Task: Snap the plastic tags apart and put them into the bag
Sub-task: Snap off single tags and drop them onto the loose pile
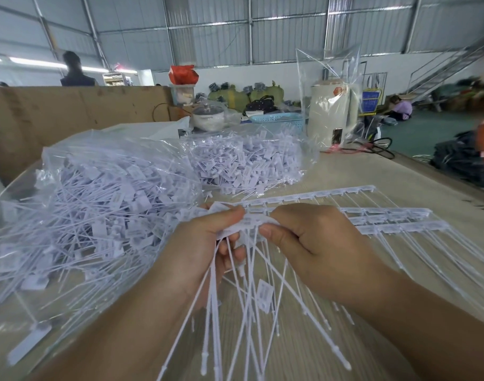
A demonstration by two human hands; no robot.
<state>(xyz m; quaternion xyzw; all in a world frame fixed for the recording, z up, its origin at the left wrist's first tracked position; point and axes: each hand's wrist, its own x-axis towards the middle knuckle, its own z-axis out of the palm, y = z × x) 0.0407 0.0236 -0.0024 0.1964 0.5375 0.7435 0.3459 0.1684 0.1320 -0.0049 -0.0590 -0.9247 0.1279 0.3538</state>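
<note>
between both hands [205, 243], white long-tailed tags [243, 273]

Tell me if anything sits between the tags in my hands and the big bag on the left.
Nothing visible does. The left hand and right hand hold the tags right beside the bag, with only bare table between.

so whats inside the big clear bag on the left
The clear bag holds a heap of loose white plastic tags, long tails tangled. Whatever lies beneath the heap is hidden.
</note>
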